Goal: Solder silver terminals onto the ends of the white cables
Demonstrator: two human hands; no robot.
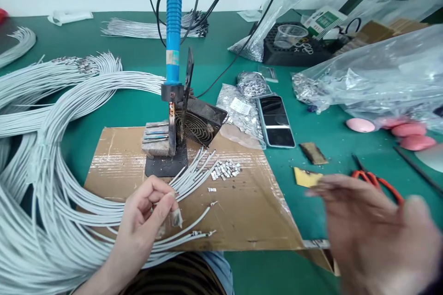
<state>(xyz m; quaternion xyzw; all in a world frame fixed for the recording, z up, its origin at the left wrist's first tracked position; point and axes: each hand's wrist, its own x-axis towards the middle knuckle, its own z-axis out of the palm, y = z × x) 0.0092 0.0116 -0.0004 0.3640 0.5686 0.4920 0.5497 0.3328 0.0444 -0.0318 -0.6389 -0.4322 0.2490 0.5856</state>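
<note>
My left hand is closed in a pinch over the white cables at the front of the cardboard. A small greyish, translucent bit shows at its fingertips; what it is I cannot make out. To the right, my right hand is blurred by motion, fingers stretched out and thumb apart, with nothing visible in it. Its fingertips are beside a yellow sponge piece, and orange-handled scissors lie partly behind it. Small metal terminals are piled just right of the cable ends.
A blue-handled soldering iron stands upright in a holder on the cardboard sheet. Behind it is a small black fan. Large cable bundles fill the left. A phone and plastic bags are at the right.
</note>
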